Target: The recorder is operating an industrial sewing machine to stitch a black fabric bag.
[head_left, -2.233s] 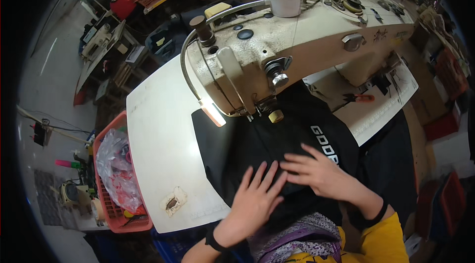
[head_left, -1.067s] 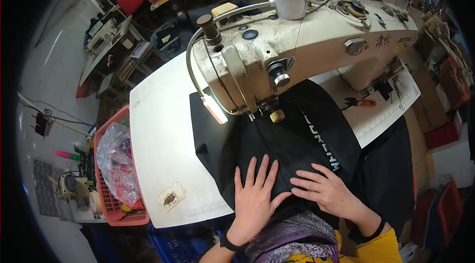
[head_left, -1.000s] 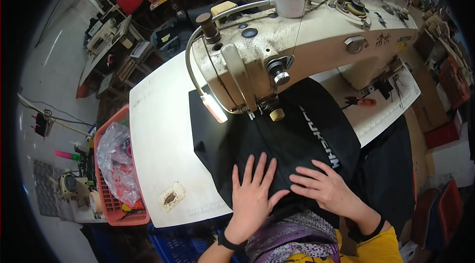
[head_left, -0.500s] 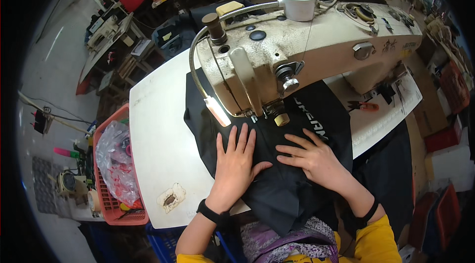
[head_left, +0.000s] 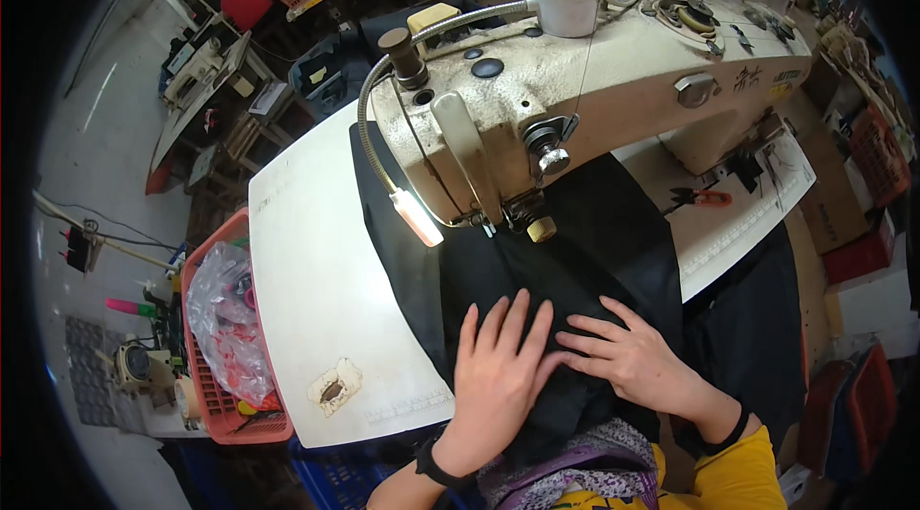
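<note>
A piece of black fabric (head_left: 613,222) lies under the needle area of a worn cream sewing machine (head_left: 632,79), and its near part hangs toward my lap. My left hand (head_left: 498,376) rests flat on the cloth in front of the machine head, fingers stretched out. To its right, my right hand (head_left: 637,357) also lies on the fabric, fingers apart, its fingertips close to my left thumb. Neither hand grips the cloth. A small lamp (head_left: 420,220) on a bendable metal neck lights the stitching area. The needle itself is too small to make out.
Orange-handled thread snips (head_left: 711,198) lie on the white machine table (head_left: 307,270), right of the fabric. A pink basket (head_left: 254,428) with a clear plastic bag (head_left: 225,318) stands at the left. More black cloth (head_left: 752,328) hangs at the right. Other sewing machines stand farther back.
Both hands have moved nearer to me, the left also to the right. The fabric has shifted, and the white lettering on it no longer shows.
</note>
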Demonstrator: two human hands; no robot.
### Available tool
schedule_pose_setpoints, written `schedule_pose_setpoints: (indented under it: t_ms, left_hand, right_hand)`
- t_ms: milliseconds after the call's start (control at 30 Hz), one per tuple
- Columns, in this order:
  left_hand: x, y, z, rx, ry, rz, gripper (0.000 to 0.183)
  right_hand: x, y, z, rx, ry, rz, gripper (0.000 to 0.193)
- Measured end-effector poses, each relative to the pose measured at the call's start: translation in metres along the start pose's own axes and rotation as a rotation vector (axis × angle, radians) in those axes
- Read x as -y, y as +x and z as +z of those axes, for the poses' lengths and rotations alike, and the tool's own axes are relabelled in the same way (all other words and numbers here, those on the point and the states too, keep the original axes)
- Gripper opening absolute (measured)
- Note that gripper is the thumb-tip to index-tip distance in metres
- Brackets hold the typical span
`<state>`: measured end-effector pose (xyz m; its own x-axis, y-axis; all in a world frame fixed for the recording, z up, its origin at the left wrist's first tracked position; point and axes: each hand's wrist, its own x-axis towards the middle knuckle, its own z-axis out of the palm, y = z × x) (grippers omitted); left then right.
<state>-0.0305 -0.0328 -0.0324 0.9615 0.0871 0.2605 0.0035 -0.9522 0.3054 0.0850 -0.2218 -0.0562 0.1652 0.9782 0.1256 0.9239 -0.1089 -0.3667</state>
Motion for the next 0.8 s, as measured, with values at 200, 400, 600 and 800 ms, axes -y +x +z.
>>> schedule_pose_setpoints:
  t_ms: [200,400,600,800]
  left_hand:
    - [0.021,-0.016,0.016,0.128,-0.008,0.003,0.045]
    - [0.044,0.002,0.019,0.108,0.065,0.005,0.045]
    - [0.071,0.033,0.014,0.111,0.126,0.044,0.050]
    - [0.038,0.002,-0.009,0.323,-0.215,0.189,0.028]
  right_hand:
    - [-0.007,0.002,0.005,-0.034,0.024,0.006,0.044]
    - [-0.025,0.027,0.010,-0.156,-0.012,0.011,0.036]
    - [-0.047,0.057,0.009,-0.175,-0.014,0.048,0.040]
    - [-0.029,0.029,0.000,-0.011,0.035,-0.139,0.043]
